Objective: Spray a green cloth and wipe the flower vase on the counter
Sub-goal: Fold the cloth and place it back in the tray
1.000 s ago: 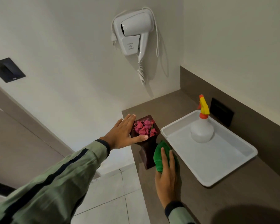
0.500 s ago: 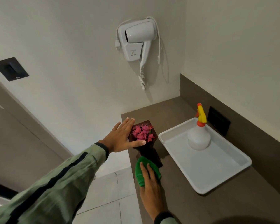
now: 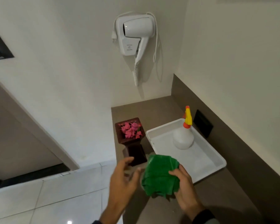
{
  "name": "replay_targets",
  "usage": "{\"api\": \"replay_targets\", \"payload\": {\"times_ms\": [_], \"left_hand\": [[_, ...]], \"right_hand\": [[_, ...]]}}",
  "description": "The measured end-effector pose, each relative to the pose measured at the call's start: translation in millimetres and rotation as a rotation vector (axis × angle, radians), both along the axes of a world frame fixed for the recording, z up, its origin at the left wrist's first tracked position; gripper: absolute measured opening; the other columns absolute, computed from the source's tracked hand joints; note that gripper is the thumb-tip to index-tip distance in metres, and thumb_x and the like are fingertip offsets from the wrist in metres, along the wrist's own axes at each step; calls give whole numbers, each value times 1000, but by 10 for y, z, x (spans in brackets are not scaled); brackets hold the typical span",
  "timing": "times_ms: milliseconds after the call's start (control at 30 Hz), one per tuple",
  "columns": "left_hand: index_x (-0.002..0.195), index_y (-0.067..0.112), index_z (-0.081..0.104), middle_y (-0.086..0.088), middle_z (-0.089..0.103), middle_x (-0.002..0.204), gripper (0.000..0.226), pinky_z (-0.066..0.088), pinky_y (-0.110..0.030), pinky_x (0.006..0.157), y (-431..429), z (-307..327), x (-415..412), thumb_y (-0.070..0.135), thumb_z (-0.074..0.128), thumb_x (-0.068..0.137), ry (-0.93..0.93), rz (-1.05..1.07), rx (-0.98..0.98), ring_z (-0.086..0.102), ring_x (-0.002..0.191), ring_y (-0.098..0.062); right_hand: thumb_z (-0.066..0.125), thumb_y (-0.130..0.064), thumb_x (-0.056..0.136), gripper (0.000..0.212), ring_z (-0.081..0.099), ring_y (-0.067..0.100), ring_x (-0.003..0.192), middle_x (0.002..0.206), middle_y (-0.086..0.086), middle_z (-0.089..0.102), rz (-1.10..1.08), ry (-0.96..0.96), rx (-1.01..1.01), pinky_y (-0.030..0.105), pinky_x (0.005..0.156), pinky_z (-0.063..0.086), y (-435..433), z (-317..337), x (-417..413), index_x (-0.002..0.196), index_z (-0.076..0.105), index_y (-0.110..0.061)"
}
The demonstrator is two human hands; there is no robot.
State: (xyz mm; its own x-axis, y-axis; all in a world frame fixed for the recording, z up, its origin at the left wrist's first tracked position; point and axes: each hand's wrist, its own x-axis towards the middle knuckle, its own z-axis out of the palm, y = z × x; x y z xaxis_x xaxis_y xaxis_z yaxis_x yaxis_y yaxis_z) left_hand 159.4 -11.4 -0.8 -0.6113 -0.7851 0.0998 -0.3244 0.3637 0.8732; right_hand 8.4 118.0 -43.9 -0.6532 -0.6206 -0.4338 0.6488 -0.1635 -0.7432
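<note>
A dark brown square flower vase (image 3: pixel 132 147) with pink flowers (image 3: pixel 131 130) stands upright at the left edge of the brown counter (image 3: pixel 217 198). My right hand (image 3: pixel 185 189) grips a crumpled green cloth (image 3: pixel 160 175), lifted in front of the vase's base. My left hand (image 3: pixel 123 180) is beside the cloth with fingers spread and holds nothing; its fingertips are near the vase's base. A clear spray bottle (image 3: pixel 183 138) with a yellow and orange nozzle stands in the white tray (image 3: pixel 213 167) to the right.
A white hair dryer (image 3: pixel 133 38) hangs on the wall above the counter's back corner. A black plate (image 3: pixel 203 123) is on the backsplash behind the tray. Tiled floor (image 3: pixel 39 199) lies left of the counter edge.
My left hand has let go of the vase's top and dropped down next to the cloth. My right hand has lifted the cloth off the vase's base toward me.
</note>
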Motion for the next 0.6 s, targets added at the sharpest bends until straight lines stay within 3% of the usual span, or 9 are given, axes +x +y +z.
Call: {"api": "replay_targets", "payload": {"times_ms": [133, 200, 267, 333, 367, 433, 500, 600], "left_hand": [[133, 30, 34, 10, 61, 109, 67, 58, -19, 74, 297, -146, -595, 28, 78, 82, 39, -115, 450, 65, 88, 2], [137, 23, 31, -10, 71, 103, 69, 60, -22, 63, 332, -195, -882, 11, 75, 86, 107, -149, 623, 73, 74, -6], [135, 23, 32, -21, 72, 101, 66, 59, -20, 56, 371, -242, -1117, 5, 73, 87, 80, -154, 605, 74, 66, -6], [130, 26, 35, -22, 70, 109, 57, 56, -16, 58, 411, -269, -1278, 7, 70, 89, 6, -163, 494, 72, 68, 0], [129, 25, 39, -20, 69, 114, 49, 56, -20, 66, 449, -304, -1362, 13, 68, 91, -72, -183, 350, 71, 79, -2], [132, 22, 46, -13, 67, 120, 43, 47, -34, 86, 484, -394, -1447, 32, 60, 92, -355, -246, -100, 60, 110, -23], [136, 24, 47, -10, 62, 128, 49, 35, -43, 96, 507, -515, -1450, 48, 47, 93, -626, -272, -424, 43, 127, -31], [140, 24, 48, -10, 53, 143, 55, 29, -52, 107, 510, -585, -1343, 54, 41, 94, -650, -237, -529, 36, 139, -32]], "right_hand": [[68, -18, 75, 40, 68, 39, 101, 112, 20, 71, 68, 11, -87, 43, 72, 59, 235, 24, -417, 115, 67, -16], [73, -20, 77, 33, 72, 34, 93, 104, 18, 74, -7, 122, 33, 38, 65, 60, 315, 47, -644, 110, 68, -21], [76, -20, 79, 33, 73, 31, 86, 101, 18, 73, -58, 280, 254, 37, 63, 61, 371, 2, -893, 107, 60, -23], [74, -20, 83, 34, 70, 31, 89, 105, 21, 68, 22, 464, 454, 43, 73, 60, 350, -39, -1089, 108, 50, -20], [72, -22, 85, 32, 68, 31, 91, 105, 20, 67, 83, 561, 546, 45, 78, 59, 356, -64, -1182, 106, 49, -18], [69, -28, 87, 26, 64, 30, 95, 100, 12, 66, 244, 751, 742, 40, 82, 54, 326, -102, -1289, 101, 50, -16], [67, -37, 86, 26, 60, 29, 101, 99, 6, 62, 422, 997, 1012, 41, 90, 45, 307, -154, -1334, 99, 53, -19], [65, -49, 80, 41, 53, 31, 108, 112, 9, 56, 569, 1295, 1371, 46, 94, 39, 283, -198, -1310, 108, 52, -21]]}}
